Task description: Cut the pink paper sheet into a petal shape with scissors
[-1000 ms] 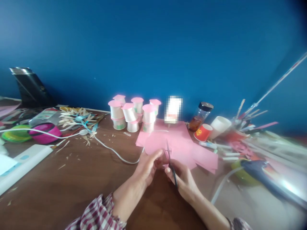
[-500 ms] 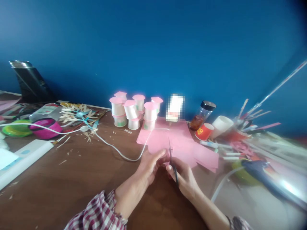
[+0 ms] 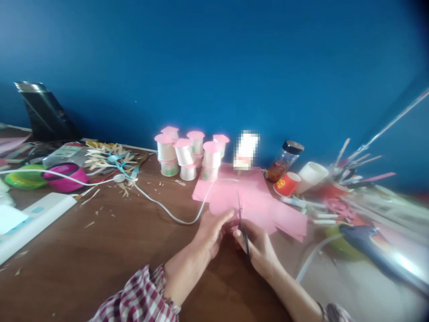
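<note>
My left hand [image 3: 212, 232] pinches a piece of pink paper [image 3: 219, 209] between thumb and fingers, held over more pink paper [image 3: 254, 179] lying on the table. Dark-handled scissors [image 3: 244, 237] are in my right hand [image 3: 259, 248], their blades pointing away from me beside the pinched paper. The two hands are close together, fingertips almost meeting. The outline of the held piece blends into the sheets behind it, so its edges are hard to make out. Behind and to the left stand several stacked white paper cups [image 3: 185, 154] with pink paper tops.
A white cable [image 3: 167, 217] loops across the brown table [image 3: 100, 264]. Rightward stand a dark-lidded jar [image 3: 284, 161], a red cup [image 3: 287, 184], a white cup [image 3: 311, 176] and a blue-handled tool [image 3: 362, 237]. A power strip [image 3: 50, 219] and magenta bowl [image 3: 65, 177] lie left.
The whole view has shifted slightly. Both hands keep almost the same pose, with the scissors and pink paper still held.
</note>
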Demonstrator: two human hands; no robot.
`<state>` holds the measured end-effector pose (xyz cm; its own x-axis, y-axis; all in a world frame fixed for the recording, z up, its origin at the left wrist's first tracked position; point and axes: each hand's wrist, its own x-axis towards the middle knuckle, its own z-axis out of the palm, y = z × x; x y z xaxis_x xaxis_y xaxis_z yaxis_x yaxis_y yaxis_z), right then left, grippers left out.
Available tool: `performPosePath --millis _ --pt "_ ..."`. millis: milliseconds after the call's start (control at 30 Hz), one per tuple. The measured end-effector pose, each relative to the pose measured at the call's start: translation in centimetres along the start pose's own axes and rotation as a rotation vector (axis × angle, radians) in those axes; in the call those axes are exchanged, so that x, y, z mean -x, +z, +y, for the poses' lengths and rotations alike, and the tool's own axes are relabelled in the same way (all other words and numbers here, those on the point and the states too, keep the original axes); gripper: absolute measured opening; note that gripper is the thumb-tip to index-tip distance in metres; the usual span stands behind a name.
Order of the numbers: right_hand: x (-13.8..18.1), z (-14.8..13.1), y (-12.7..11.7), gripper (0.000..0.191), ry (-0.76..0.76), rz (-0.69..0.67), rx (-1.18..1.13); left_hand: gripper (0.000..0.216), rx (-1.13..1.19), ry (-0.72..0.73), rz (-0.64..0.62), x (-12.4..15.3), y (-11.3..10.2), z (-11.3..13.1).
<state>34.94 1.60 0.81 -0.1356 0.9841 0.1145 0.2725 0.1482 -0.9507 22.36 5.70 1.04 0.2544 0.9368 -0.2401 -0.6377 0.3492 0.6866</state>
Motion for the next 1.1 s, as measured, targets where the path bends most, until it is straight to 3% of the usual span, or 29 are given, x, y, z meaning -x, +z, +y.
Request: performPosePath --millis 433,1100 --pt "-0.1 -0.2 0.0 0.03 -0.012 0.015 0.021 0.02 -0.007 -0.005 -0.019 0.1 0.1 0.0" --pt "-0.2 -0.2 0.2 0.031 -0.005 0.014 0.014 0.02 0.025 -0.021 0.058 0.6 1.0 0.5"
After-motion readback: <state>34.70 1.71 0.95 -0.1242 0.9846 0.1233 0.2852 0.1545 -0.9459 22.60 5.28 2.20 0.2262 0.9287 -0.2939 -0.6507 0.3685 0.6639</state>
